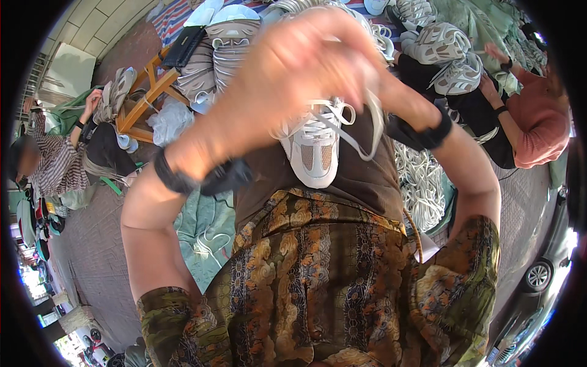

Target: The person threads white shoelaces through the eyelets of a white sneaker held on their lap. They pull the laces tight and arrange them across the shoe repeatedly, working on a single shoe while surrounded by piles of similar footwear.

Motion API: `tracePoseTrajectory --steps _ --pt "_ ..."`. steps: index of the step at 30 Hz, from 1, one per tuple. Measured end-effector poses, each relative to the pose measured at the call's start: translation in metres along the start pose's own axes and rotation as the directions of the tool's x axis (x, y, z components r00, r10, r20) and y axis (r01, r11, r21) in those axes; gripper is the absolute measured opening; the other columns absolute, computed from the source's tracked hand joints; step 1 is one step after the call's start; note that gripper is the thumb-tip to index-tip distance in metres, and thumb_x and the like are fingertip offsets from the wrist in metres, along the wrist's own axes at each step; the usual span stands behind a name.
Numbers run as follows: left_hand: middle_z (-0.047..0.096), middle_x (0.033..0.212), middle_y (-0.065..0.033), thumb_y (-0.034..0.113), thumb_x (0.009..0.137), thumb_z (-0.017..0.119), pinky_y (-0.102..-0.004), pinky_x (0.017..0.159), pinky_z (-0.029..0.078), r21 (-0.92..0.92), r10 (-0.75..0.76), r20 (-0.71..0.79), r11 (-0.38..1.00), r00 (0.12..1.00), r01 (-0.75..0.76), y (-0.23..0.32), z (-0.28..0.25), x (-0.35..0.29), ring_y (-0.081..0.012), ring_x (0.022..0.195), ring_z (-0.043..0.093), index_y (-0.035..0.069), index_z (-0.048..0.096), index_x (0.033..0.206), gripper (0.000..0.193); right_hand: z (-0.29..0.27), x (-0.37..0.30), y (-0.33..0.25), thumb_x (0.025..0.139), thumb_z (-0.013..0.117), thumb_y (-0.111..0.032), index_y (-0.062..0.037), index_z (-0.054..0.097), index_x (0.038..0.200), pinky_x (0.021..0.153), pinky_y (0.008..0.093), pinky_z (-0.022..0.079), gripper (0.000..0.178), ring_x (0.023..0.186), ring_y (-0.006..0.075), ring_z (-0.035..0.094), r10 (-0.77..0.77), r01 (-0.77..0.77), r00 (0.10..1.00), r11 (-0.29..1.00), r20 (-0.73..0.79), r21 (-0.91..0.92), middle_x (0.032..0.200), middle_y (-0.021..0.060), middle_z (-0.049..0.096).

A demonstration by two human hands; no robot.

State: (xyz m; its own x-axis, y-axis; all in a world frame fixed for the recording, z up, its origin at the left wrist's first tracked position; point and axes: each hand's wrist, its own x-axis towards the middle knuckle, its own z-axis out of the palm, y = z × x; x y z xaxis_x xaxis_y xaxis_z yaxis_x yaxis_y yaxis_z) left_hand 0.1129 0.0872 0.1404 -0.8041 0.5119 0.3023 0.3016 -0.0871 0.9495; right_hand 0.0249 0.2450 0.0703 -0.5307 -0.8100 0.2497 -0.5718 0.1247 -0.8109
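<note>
A white and beige sneaker point(315, 156) rests on my lap with its toe toward me. White laces point(324, 122) run through its eyelets, and one loose length of shoelace point(376, 131) loops up to the fingers of my right hand point(351, 52). My left hand point(278, 79) crosses above the shoe, close against the right one. Both hands are blurred by motion, and the left fingers cannot be made out. The upper part of the shoe is hidden behind the hands.
Stacked sneakers point(235, 58) lie beyond my hands, beside a wooden stool point(150, 101) and a clear plastic bag point(171, 119). A heap of white laces point(422, 183) sits at my right. Two people with shoes sit left and right. A car point(538, 278) stands at far right.
</note>
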Motion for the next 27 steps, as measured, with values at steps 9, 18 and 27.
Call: tracePoseTrajectory --steps 9,18,27 --pt "0.06 0.109 -0.0033 0.012 0.083 0.066 -0.0262 0.076 0.049 0.618 -0.225 -0.303 0.693 0.926 0.371 -0.094 -0.066 -0.059 -0.0126 0.096 0.058 0.006 0.059 0.112 0.03 0.031 -0.112 0.041 0.085 0.062 -0.002 -0.0071 0.056 0.113 0.061 0.0336 0.047 0.029 0.064 0.0198 0.058 0.198 -0.224 0.961 0.966 -0.194 -0.127 0.075 0.0122 0.058" --pt "0.058 0.083 -0.0037 0.005 0.083 0.065 -0.0261 0.059 0.043 0.745 -0.122 -0.236 0.615 0.964 0.26 -0.115 -0.051 -0.066 -0.013 0.066 0.052 0.003 0.054 0.093 0.015 0.024 -0.103 0.058 0.087 0.066 -0.011 -0.0026 0.06 0.101 0.057 0.0282 0.045 0.018 0.062 0.0105 0.053 0.319 -0.319 0.948 0.948 0.007 0.02 0.073 0.0009 0.058" --pt "0.058 0.08 -0.0028 0.009 0.089 0.059 -0.0276 0.067 0.047 0.626 -0.278 -0.261 0.68 0.924 0.381 -0.095 -0.059 -0.059 -0.0123 0.07 0.055 0.002 0.051 0.096 0.012 0.0 -0.102 0.055 0.098 0.054 -0.028 -0.004 0.062 0.095 0.055 0.0184 0.042 0.026 0.063 0.0022 0.049 0.391 -0.337 0.912 0.885 -0.123 0.32 0.073 -0.0038 0.056"
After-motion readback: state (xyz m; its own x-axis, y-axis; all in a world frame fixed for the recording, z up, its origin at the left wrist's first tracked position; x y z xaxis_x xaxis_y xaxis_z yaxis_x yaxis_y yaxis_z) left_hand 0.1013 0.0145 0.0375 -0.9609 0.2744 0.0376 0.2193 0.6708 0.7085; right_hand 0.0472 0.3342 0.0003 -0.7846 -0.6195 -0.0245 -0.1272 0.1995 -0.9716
